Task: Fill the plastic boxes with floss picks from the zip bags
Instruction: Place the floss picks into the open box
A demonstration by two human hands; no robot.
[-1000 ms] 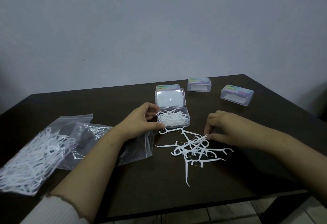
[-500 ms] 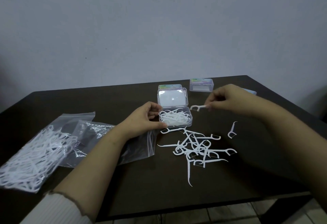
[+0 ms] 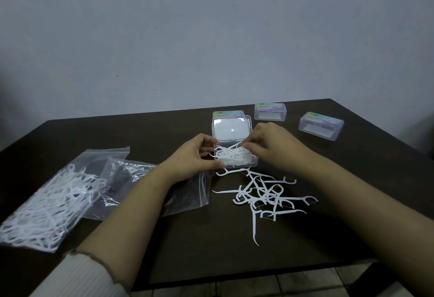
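Right hand [image 3: 270, 146] over open plastic box [image 3: 236, 159], fingertips curled down among floss picks [image 3: 231, 155] inside; whether they pinch one, cannot tell. Left hand [image 3: 196, 157] curled round box's left side, thumb at near corner (steadying it). Box lid [image 3: 231, 130] upright behind. Loose picks [image 3: 263, 195] scattered on dark table [image 3: 211, 249] just near of box. Full zip bag [image 3: 44, 205] far left, flat zip bag [image 3: 131, 179] beside it under left forearm. Three closed boxes [image 3: 320, 125] at table's far side.

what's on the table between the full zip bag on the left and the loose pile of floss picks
In the head view, an emptied zip bag lies flat there, with the left forearm crossing over it.
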